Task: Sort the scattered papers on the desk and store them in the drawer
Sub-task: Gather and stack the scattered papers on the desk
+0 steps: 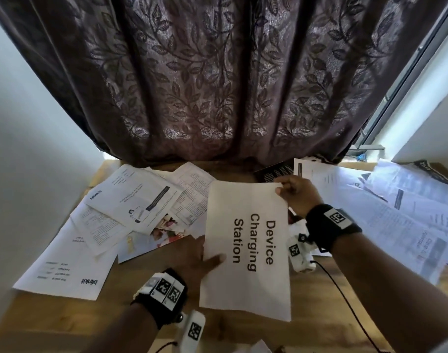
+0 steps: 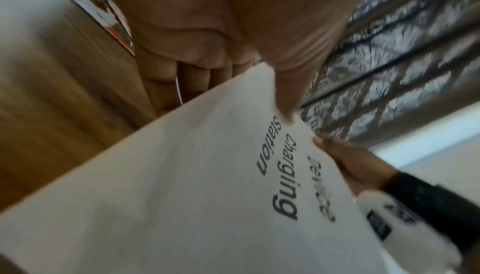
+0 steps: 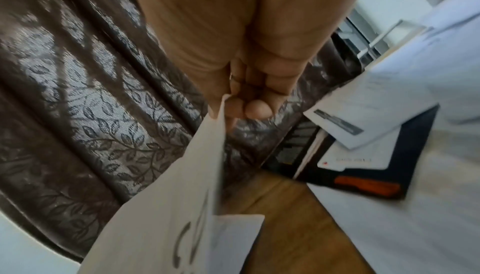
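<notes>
A white sheet printed "Device Charging Station" is held above the wooden desk by both hands. My left hand pinches its left edge, thumb on top and fingers underneath; the left wrist view shows the same sheet under the thumb. My right hand pinches the far right corner, and the right wrist view shows that corner between thumb and fingers. Scattered papers lie in a heap on the left of the desk, and more papers cover the right side. No drawer is in view.
A dark leaf-patterned curtain hangs behind the desk. White walls close in on the left, a window frame on the right. A dark booklet lies under papers at the back right. A black cable trails across the desk's right front.
</notes>
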Demonstrator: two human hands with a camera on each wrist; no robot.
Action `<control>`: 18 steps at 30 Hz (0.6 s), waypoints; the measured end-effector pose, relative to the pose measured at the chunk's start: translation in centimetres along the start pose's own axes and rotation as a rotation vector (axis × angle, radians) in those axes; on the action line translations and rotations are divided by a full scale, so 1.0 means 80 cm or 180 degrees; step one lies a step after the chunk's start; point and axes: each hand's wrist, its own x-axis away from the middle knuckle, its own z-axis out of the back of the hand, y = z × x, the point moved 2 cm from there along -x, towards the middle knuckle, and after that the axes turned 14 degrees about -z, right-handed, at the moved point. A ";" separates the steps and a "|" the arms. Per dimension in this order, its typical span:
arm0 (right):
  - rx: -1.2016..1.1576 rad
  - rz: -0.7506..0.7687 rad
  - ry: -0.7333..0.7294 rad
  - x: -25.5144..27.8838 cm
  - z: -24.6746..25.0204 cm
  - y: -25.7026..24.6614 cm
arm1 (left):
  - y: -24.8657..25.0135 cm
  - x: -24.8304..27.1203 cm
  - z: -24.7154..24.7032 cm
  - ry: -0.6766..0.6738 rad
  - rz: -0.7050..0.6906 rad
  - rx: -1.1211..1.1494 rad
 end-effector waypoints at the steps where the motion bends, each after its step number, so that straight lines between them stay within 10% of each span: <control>1: 0.0016 -0.0074 -0.0045 -0.005 -0.007 0.001 | -0.005 0.001 -0.004 0.0001 0.0004 -0.0098; 6: 0.0894 0.0264 -0.0023 0.013 -0.044 0.008 | -0.034 0.004 -0.011 0.0433 0.0449 -0.0219; 11: 0.1636 0.0796 -0.1115 0.066 -0.095 0.042 | -0.042 0.014 -0.016 0.0676 0.0209 -0.1064; 18: 0.2422 0.0853 -0.1463 0.089 -0.128 0.097 | -0.020 0.004 -0.017 -0.1026 0.0446 -0.3584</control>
